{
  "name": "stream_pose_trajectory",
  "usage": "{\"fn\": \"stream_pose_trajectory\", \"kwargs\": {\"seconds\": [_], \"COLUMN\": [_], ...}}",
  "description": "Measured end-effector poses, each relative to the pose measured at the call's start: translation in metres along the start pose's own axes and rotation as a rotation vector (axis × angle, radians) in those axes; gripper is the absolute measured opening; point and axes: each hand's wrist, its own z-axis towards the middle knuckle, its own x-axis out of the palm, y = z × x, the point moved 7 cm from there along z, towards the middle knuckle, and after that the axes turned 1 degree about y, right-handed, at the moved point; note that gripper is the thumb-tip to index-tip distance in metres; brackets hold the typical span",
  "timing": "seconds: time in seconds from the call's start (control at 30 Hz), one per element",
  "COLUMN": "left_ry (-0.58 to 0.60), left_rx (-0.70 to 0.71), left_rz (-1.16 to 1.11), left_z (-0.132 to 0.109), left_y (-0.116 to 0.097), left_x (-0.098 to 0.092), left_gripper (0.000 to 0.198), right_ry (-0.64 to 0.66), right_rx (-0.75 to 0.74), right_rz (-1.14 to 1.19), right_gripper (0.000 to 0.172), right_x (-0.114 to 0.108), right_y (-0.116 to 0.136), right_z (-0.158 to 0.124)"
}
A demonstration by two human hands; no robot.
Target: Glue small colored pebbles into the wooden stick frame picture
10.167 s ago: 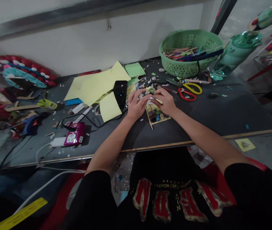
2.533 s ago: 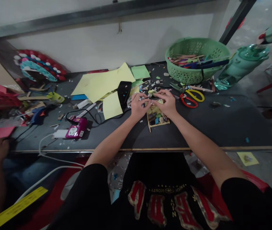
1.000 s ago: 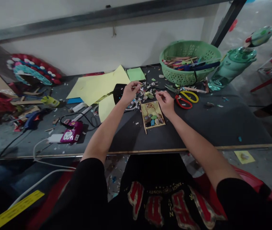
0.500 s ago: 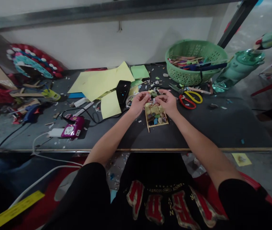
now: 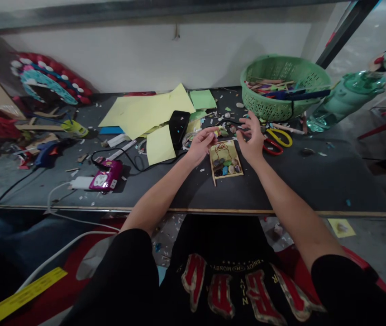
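My left hand [image 5: 202, 144] is pinched shut on a small yellowish piece [image 5: 217, 133], too small to name. My right hand [image 5: 252, 139] is raised to the right of it, fingers spread, with nothing visible in its grasp. Between and just below both hands lies a small framed picture panel [image 5: 226, 153], edged with thin sticks. Coloured stones [image 5: 226, 170] fill its lower part, and a dark red line drawing or cord shows above them. Red-handled pliers [image 5: 273, 146] and yellow-handled scissors or pliers [image 5: 280, 137] rest beside my right hand, partly hidden by it.
A green basket [image 5: 284, 106] of sticks stands at the back right, beside a green plastic bottle [image 5: 345, 99]. Yellow paper sheets [image 5: 152, 111] and a black phone-like object [image 5: 179, 127] lie left of centre. Farther left are a purple power socket [image 5: 106, 175] and a blue glue gun [image 5: 46, 156].
My right hand has come away from my left, lifting to the right with its fingers opening. My left hand keeps its pinch. More of the panel shows, and the view has shifted slightly.
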Motion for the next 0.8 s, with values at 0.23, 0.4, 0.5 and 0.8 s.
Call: {"fn": "stream_pose_trajectory", "kwargs": {"seconds": [0.23, 0.4, 0.5, 0.8], "left_ry": [0.087, 0.198, 0.224, 0.23], "left_rx": [-0.013, -0.106, -0.132, -0.075], "left_rz": [-0.003, -0.134, -0.095, 0.142], "left_z": [-0.003, -0.01, -0.011, -0.009], "left_y": [-0.008, -0.011, -0.006, 0.001], "left_x": [0.006, 0.02, 0.025, 0.018], "left_gripper": [0.029, 0.019, 0.024, 0.041], "right_ry": [-0.029, -0.111, -0.129, -0.098], "right_rx": [0.095, 0.152, 0.129, 0.092], "right_rz": [0.09, 0.129, 0.164, 0.154], "right_gripper": [0.062, 0.056, 0.047, 0.043], "right_x": [0.008, 0.009, 0.013, 0.016], "right_y": [-0.025, -0.052, -0.051, -0.042], "right_z": [0.001, 0.003, 0.002, 0.001]}}
